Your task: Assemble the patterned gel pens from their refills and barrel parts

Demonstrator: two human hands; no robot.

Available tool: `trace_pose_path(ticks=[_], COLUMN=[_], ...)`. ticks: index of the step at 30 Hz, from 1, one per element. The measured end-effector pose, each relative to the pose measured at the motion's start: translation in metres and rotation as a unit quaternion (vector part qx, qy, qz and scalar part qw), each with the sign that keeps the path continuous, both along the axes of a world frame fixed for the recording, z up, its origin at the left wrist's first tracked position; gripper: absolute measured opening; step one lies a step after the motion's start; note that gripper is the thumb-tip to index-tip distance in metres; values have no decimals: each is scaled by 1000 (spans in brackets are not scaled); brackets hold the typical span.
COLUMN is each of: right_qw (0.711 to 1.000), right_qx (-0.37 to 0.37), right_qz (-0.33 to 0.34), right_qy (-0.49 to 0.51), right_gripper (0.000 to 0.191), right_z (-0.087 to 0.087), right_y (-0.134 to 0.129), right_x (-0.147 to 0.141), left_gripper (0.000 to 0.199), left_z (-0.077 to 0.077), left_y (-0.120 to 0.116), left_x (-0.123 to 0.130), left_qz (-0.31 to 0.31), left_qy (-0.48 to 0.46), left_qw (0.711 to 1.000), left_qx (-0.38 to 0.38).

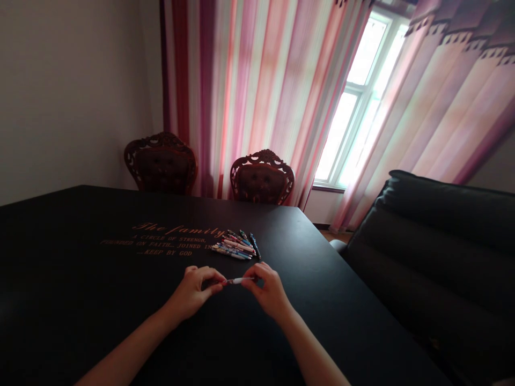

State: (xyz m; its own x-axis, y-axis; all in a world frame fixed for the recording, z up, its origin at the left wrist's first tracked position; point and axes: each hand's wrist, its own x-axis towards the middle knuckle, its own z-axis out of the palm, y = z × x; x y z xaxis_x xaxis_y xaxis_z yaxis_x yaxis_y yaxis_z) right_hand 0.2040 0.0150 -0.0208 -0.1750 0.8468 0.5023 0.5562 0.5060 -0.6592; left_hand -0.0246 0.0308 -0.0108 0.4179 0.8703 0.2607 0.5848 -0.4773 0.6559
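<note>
Between my two hands a slim pen (236,281) with a white section is held sideways above the dark table (120,311). My left hand (198,287) pinches its left end between thumb and fingertips. On the other end, my right hand (265,287) is closed in a similar pinch. The fingers cover both ends of the pen. Just beyond the hands lies a loose pile of several pens (235,245) in white, pink, blue and dark colours. One dark blue pen (255,245) rests along the pile's right side.
Gold lettering (164,239) is printed on the tabletop left of the pile. Two carved chairs, a left one (163,163) and a right one (263,179), stand at the far edge. A black leather sofa (438,252) is on the right, with striped curtains (257,86) and a window (354,112) behind.
</note>
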Motion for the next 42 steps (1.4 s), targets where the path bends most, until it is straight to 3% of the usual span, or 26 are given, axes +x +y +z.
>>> trace_pose_path(ticks=[5, 9, 13, 19, 24, 27, 32, 37, 39, 42], right_qw=[998, 1000, 1000, 996, 1000, 1000, 997, 1000, 1000, 999], right_qx=[-1, 1, 15, 2, 5, 22, 6, 4, 12, 19], right_qz=[-28, -10, -8, -41, -5, -5, -31, -9, -7, -17], right_qy=[-57, -6, -1, -85, -6, -19, -75, -8, -4, -22], right_gripper=[40, 7, 5, 45, 8, 10, 42, 7, 7, 21], right_z=[0, 1, 2, -2, 2, 3, -2, 1, 2, 1], right_y=[-1, -2, -2, -3, -4, -4, -4, -5, -5, -4], right_x=[-2, -2, -1, -5, -4, -4, -6, -4, -4, -5], left_gripper=[12, 13, 12, 11, 11, 10, 9, 9, 9, 9], left_z=[0, -1, -1, 0, -2, -2, -2, -4, -4, -3], left_y=[-1, -1, -1, -2, 0, -1, -3, -1, 0, -1], left_x=[-1, -2, -2, -2, -4, -3, -2, -4, -4, -3], left_qz=[-17, 1, 0, -8, -5, -2, 0, 2, 1, -11], left_qy=[-1, 4, 2, 5, 2, -1, 0, 4, 8, 19], left_qw=[1000, 1000, 1000, 999, 1000, 999, 999, 999, 998, 996], left_qx=[9, 1, 13, 33, 28, 34, 49, 46, 57, 85])
